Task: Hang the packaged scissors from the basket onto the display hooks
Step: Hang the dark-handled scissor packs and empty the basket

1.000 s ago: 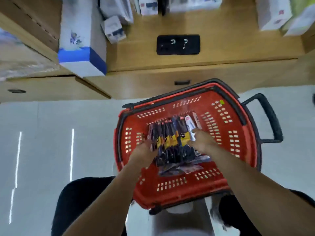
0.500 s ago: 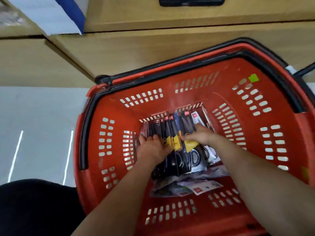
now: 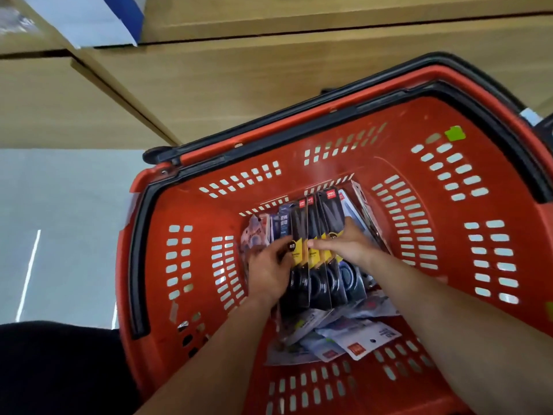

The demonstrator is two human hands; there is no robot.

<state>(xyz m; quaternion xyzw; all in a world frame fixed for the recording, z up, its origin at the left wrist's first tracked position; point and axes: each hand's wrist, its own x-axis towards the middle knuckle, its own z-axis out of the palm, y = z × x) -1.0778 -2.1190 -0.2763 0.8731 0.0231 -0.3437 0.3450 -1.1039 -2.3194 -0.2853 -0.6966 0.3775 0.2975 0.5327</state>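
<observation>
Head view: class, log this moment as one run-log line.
stage: picking | left grip: holds black-and-yellow packaged scissors | right grip: pinches same packs | place: red plastic basket | hooks: not in view

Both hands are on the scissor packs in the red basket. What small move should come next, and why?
Probably lift the upright scissor packs out of the basket: the left hand and right hand grip them from both sides.

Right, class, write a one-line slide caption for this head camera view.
A person's left hand and right hand hold a row of packaged scissors inside the red basket.
</observation>
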